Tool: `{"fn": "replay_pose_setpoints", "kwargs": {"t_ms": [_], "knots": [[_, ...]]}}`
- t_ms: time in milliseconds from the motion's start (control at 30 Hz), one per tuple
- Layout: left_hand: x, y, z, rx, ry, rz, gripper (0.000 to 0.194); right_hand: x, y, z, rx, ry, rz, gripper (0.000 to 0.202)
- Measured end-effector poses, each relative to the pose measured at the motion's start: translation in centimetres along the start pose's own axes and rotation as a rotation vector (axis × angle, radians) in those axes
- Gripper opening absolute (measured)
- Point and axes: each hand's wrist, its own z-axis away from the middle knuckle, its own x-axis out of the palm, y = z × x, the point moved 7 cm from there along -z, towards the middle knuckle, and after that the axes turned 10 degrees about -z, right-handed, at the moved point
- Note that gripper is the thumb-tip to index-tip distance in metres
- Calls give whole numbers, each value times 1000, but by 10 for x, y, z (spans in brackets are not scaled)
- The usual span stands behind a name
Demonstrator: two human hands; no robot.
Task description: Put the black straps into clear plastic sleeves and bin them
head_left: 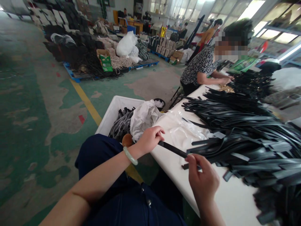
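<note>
A flat black strap (174, 149) stretches between my two hands above the edge of the white table. My right hand (203, 177) pinches it between thumb and fingers. My left hand (150, 139), with a pale green bangle (130, 156) on its wrist, is closed at the strap's other end; its fingertips partly hide the grip. Just beyond my right hand, a large heap of black straps (244, 131) covers much of the tabletop (169, 160). Clear plastic wrapping (185, 128) lies between the heap and my left hand.
Left of the table stands a white bin (107, 117) holding dark grey straps (121, 124) and a crumpled white bag (144, 117). A co-worker (202, 66) sits at the table's far end, hands on small pieces. Blue pallets (71, 75) with piled goods are on the floor.
</note>
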Motion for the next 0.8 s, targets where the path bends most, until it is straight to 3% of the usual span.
{"fn": "replay_pose_setpoints", "kwargs": {"t_ms": [133, 233, 333, 400, 500, 600, 700, 800], "knots": [[-4, 2, 4, 2, -15, 64, 27, 38, 39, 25, 511, -227, -642, 49], [-2, 2, 6, -4, -5, 41, 25, 49, 49, 29, 609, -187, -909, 53], [-4, -1, 7, -5, 36, 50, 21, 63, 42, 36, 580, -460, -899, 58], [-1, -2, 10, 13, -7, 79, 20, 68, 35, 35, 502, -586, -906, 62], [7, 2, 15, 49, -132, 83, 21, 57, 25, 12, 260, -441, -964, 84], [13, 7, 18, 39, -178, 62, 16, 44, 18, -10, 87, -223, -881, 77], [19, 13, 19, -20, -127, 182, 17, 53, 4, -9, -31, -175, -710, 72], [25, 19, 20, -109, -37, 349, 18, 71, -4, 0, -28, -104, -622, 65]]}}
